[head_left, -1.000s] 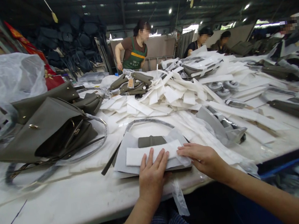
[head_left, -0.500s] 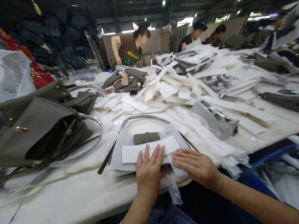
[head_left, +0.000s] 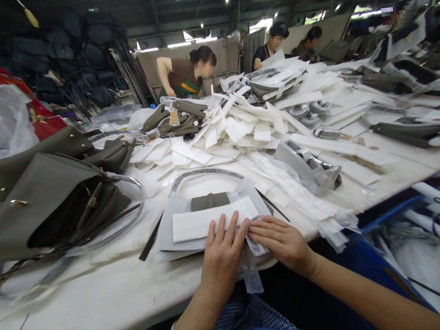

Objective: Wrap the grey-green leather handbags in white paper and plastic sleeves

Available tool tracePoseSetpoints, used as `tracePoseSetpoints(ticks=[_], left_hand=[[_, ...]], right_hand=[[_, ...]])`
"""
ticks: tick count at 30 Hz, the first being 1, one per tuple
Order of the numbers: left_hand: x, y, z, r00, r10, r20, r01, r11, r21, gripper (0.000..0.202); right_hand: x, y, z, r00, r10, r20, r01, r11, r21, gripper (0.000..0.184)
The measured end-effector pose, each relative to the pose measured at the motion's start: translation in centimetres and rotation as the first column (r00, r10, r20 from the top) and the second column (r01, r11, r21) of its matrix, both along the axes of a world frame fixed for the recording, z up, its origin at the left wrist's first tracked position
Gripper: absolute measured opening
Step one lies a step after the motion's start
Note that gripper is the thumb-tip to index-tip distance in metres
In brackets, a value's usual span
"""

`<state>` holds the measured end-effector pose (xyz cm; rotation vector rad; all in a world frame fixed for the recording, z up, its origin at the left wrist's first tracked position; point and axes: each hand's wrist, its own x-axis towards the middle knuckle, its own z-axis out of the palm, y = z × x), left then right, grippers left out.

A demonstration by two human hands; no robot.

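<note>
In front of me at the table edge lies a flat olive-grey handbag (head_left: 210, 202), mostly hidden under a pale sheet (head_left: 165, 240). Its plastic-wrapped handle (head_left: 205, 172) arches away from me. A white foam strip (head_left: 193, 225) rests across the sheet. My left hand (head_left: 224, 249) presses on the foam strip with fingers spread. Beside it, my right hand (head_left: 280, 240) lies with fingers stretched out at the strip's right end, over a clear plastic sleeve (head_left: 252, 278) that hangs past the edge. Their fingertips nearly meet.
A larger olive bag (head_left: 54, 189) lies open at left. White foam strips (head_left: 235, 129) are heaped behind, with clear plastic sleeves (head_left: 299, 198) and a grey wrapped piece (head_left: 303, 163) at right. Co-workers stand across the table (head_left: 110, 288). A blue-edged bin (head_left: 374, 227) is at lower right.
The view has shifted slightly to the right. My right hand has moved closer to my left, and the clear sleeve's end near them has shifted. A hand has appeared at the far right edge.
</note>
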<state>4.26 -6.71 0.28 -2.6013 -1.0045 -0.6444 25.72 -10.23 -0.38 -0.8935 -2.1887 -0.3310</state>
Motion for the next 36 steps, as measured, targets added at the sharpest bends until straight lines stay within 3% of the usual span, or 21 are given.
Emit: tracePoseSetpoints(ticks=[5,9,11,13,14,16,18,21,26,29,32,34,36], left_hand=[[-0.1,-0.2,-0.5,0.993,-0.045,0.114,0.045,0.999,-0.004,0.046],[0.0,-0.2,-0.7,0.987,-0.059,0.148,0.058,0.998,0.011,0.044],[0.0,-0.2,-0.8,0.987,-0.056,0.148,0.054,0.998,0.020,0.044],[0.0,-0.2,-0.9,0.988,-0.051,0.147,0.047,0.998,0.031,0.044],[0.0,-0.2,-0.9,0.988,-0.050,0.149,0.045,0.998,0.039,0.044],[0.1,-0.1,-1.0,0.985,-0.052,0.162,0.043,0.997,0.058,0.043],[0.1,-0.1,-1.2,0.984,-0.049,0.173,0.038,0.997,0.066,0.043],[0.2,0.0,-1.4,0.984,-0.042,0.174,0.031,0.997,0.065,0.043],[0.1,0.1,-1.3,0.987,-0.032,0.155,0.022,0.997,0.070,0.043],[-0.1,0.1,-1.3,0.987,-0.045,0.155,0.032,0.995,0.089,0.043],[-0.2,0.0,-1.2,0.987,-0.049,0.153,0.035,0.995,0.093,0.043],[-0.3,-0.1,-1.2,0.988,-0.046,0.148,0.035,0.996,0.078,0.044],[-0.3,-0.1,-1.2,0.989,-0.041,0.139,0.036,0.999,0.039,0.045]], right_hand=[[0.2,-1.2,0.8,1.000,0.020,0.000,-0.020,0.999,-0.044,0.035],[0.8,-0.2,4.1,0.984,0.079,-0.160,-0.105,0.981,-0.163,0.014],[0.5,2.2,5.7,0.983,-0.014,-0.183,-0.021,0.982,-0.189,0.014],[-0.2,5.6,6.6,0.985,-0.157,-0.067,0.131,0.947,-0.294,0.024],[-0.7,7.3,6.9,0.978,-0.201,0.047,0.203,0.902,-0.380,0.031],[-1.4,10.3,6.9,0.942,-0.190,0.278,0.314,0.796,-0.518,0.041],[-1.9,12.1,6.6,0.905,-0.116,0.409,0.355,0.735,-0.578,0.040],[-2.2,12.9,6.4,0.880,-0.060,0.471,0.364,0.723,-0.587,0.036],[-2.7,13.1,6.5,0.809,-0.129,0.574,0.492,0.683,-0.540,0.035],[-2.8,13.8,6.9,0.801,-0.119,0.586,0.492,0.689,-0.532,0.031],[-2.1,13.7,7.5,0.843,-0.060,0.534,0.401,0.731,-0.552,0.029],[-1.1,12.4,7.9,0.875,-0.029,0.482,0.337,0.753,-0.566,0.030],[0.1,9.8,8.0,0.940,-0.051,0.339,0.238,0.808,-0.539,0.030]])
